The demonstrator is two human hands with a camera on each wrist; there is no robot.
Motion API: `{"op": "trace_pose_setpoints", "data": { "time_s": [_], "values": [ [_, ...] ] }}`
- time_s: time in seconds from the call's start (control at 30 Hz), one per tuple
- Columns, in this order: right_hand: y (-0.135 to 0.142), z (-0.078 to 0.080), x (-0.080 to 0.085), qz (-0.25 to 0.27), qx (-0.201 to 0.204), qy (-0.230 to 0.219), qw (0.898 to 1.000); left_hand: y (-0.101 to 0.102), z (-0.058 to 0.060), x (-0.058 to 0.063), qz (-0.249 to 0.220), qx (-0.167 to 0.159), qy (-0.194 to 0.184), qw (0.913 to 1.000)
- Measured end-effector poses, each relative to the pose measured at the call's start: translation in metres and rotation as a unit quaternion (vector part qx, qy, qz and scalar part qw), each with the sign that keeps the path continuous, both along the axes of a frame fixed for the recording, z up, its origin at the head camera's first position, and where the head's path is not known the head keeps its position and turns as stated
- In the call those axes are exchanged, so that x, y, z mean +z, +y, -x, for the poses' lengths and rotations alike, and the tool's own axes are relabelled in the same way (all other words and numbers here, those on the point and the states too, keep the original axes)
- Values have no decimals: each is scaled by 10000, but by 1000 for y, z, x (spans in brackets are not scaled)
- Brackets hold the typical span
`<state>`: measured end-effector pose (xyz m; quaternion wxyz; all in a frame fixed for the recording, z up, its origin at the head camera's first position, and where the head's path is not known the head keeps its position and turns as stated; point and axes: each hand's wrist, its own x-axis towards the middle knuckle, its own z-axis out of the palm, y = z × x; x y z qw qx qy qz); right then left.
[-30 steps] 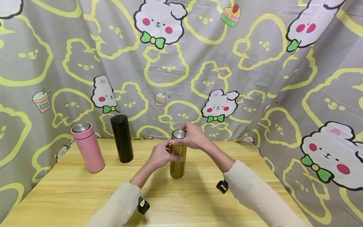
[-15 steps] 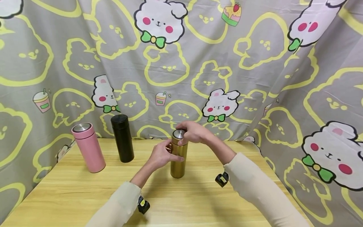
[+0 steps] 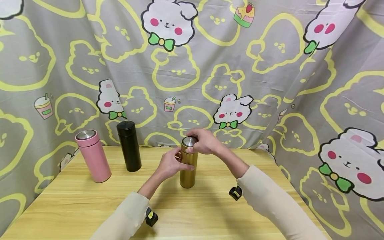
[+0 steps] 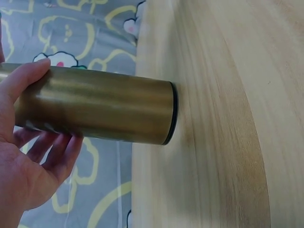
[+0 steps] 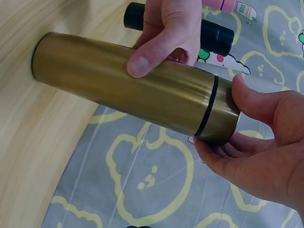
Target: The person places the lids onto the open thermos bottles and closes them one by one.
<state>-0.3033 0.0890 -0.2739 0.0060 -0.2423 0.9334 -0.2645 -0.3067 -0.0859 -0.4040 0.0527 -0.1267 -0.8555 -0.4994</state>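
Observation:
A gold thermos bottle stands upright on the wooden table in the head view. Around its body curls my left hand, thumb in front and fingers behind; the left wrist view shows this hand with the bottle's lower end and dark base rim. My right hand grips the lid, which has a silver top. In the right wrist view, thumb and fingers of the right hand pinch the gold lid, and a black ring runs between lid and body.
To the left on the table stand a pink thermos and a black thermos, both upright with lids on. A patterned curtain hangs behind the table and along both sides. Each wrist carries a small black camera.
My right hand has turned around the lid, its fingers shifting over the top and the thumb moving right along the front. The left hand and the bottle have stayed in place.

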Motion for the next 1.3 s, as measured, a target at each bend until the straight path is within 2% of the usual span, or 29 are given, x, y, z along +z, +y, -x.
{"op": "trace_pose_setpoints", "data": {
  "time_s": [0.27,0.57,0.7,0.97,1.3],
  "values": [
    [-3,-6,-8,120,-389,408,9983,1,-3,1,-36,115,32,9999],
    [-9,-12,-22,312,-887,1029,9902,3,-5,0,-105,268,41,9996],
    [-9,-11,-21,242,-918,965,9908,3,-5,2,-36,193,43,9998],
    [-6,-11,-17,409,-753,448,9953,1,-4,4,157,13,-154,9998],
    [-3,-12,-18,494,-632,476,9956,2,-2,4,141,-53,-182,9997]
  ]
}}
